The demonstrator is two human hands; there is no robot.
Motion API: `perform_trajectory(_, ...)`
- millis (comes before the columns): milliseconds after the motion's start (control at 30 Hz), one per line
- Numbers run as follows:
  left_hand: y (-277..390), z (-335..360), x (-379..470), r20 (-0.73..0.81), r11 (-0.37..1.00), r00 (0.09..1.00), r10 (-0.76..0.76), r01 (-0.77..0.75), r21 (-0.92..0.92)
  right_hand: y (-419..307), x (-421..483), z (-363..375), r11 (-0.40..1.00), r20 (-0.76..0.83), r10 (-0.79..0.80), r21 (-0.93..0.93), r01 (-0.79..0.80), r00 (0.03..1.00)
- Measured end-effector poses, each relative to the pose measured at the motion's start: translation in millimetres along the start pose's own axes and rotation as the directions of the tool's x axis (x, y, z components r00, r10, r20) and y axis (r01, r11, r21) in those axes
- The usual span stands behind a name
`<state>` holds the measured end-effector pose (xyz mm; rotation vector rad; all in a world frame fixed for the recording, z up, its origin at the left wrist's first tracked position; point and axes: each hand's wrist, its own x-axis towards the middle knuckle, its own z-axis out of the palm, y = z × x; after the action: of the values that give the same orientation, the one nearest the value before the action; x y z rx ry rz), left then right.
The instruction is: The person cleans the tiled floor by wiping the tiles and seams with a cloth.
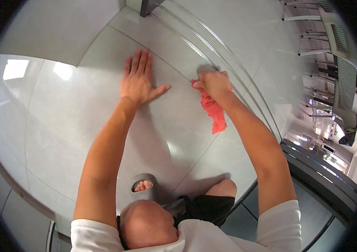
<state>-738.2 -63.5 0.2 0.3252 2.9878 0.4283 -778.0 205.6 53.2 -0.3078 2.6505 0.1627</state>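
Note:
My left hand (138, 77) is pressed palm-down on the glossy light-grey tile floor (103, 85), its thumb spread and nothing in it. To its right, my right hand (214, 83) is closed around a crumpled red cloth (214, 115). The cloth's loose end trails across the tiles toward my body. The knuckles of that hand are right beside the metal floor rails (194, 47) of a sliding door. Part of the cloth is hidden beneath the hand.
A pale panel (62, 28) stands at the upper left. A dark door frame (320, 179) rises at the lower right. Beyond the rails are several chairs (339, 41). A grey slipper (144, 186) on my foot and my bare knee (225, 189) are close below.

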Motion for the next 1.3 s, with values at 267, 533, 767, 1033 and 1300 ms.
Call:
perform_trajectory(267,0,2,-1,0.019,1.0,1.0,-0.005,0.006,-0.029,-69,55,-32,0.996,0.034,-0.078,0.037,0.076,0.996)
perform_trajectory(533,-3,10,-3,-0.144,0.992,0.989,0.019,-0.037,-0.124,-113,100,-58,0.993,-0.043,-0.116,-0.029,0.115,0.992)
perform_trajectory(767,1,6,-7,-0.088,0.994,0.994,-0.058,0.049,-0.1,-90,73,-43,0.996,0.034,-0.091,0.022,0.09,0.995)
perform_trajectory(1033,-40,-3,-3,-0.212,0.992,0.97,-0.123,0.114,-0.054,-30,27,-3,0.999,-0.065,-0.031,-0.027,0.029,0.997)
perform_trajectory(1300,-37,-2,-6,-0.165,0.988,0.975,-0.148,0.138,-0.072,-104,86,-31,0.997,-0.163,-0.057,0.038,0.064,0.985)
